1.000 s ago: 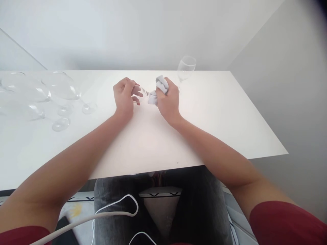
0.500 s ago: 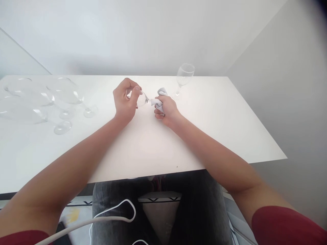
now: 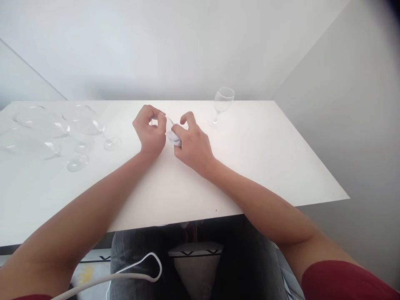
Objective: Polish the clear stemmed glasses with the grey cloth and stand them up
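My left hand (image 3: 150,130) is closed around the bowl of a wine glass (image 3: 169,120), which lies sideways between my hands and is mostly covered by fingers. A crumpled pale cloth (image 3: 174,138) is gripped in my right hand (image 3: 195,142), pressed against the glass's bowl close to my left fingers. The stem and foot are hidden behind my right hand. Beyond it, a second wine glass (image 3: 224,100) stands upright near the table's back edge.
Several wine glasses lie on their sides at the left of the white table (image 3: 250,166), among them one glass (image 3: 81,120) with its foot toward me. A wall rises behind the table. A white cable (image 3: 131,275) loops over my lap.
My right hand has moved left with the cloth, from the glass's stem up to its bowl. The left hand still holds the glass. The view has tilted slightly.
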`<state>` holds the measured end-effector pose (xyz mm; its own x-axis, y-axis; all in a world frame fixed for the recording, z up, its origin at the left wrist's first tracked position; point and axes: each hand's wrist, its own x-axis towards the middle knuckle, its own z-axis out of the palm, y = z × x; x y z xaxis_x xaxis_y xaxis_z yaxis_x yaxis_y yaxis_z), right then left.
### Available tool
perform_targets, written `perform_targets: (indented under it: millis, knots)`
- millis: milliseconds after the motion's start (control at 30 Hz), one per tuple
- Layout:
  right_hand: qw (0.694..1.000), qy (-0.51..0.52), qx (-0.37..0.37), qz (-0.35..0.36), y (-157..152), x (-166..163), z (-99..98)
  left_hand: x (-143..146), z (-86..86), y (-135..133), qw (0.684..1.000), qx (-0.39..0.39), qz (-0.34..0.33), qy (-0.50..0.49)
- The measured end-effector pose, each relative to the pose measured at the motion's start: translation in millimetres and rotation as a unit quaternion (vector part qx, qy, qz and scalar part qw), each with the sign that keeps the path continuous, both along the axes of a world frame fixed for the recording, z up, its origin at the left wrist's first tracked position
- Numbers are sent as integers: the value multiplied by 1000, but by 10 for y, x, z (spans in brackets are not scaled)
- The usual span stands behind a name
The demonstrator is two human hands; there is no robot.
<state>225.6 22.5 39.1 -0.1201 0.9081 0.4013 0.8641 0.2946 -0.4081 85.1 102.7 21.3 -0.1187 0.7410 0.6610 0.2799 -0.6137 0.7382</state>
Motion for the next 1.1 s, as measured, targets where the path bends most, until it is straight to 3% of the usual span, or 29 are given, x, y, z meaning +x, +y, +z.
perform_targets:
  millis: [100,400,633,767,967,1100]
  knots:
    - [998,-45,-51,12,-20,-43,5,8,20,-24,999,14,22,24]
    - [988,-120,-101,-4,-11,-88,-4,2,1,-56,999,42,-9,34]
    - [981,-121,-145,-34,-19,-108,23,34,28,-108,994,-10,-99,35]
    - [982,-106,-144,-54,25,-83,3,65,30,-105,988,0,-151,7]
    - [974,-85,-182,-104,100,-9,-5,50,-4,-27,991,-75,-98,-43]
    - [964,-103,-204,-138,139,10,-6,50,-9,-5,988,-103,-115,-25]
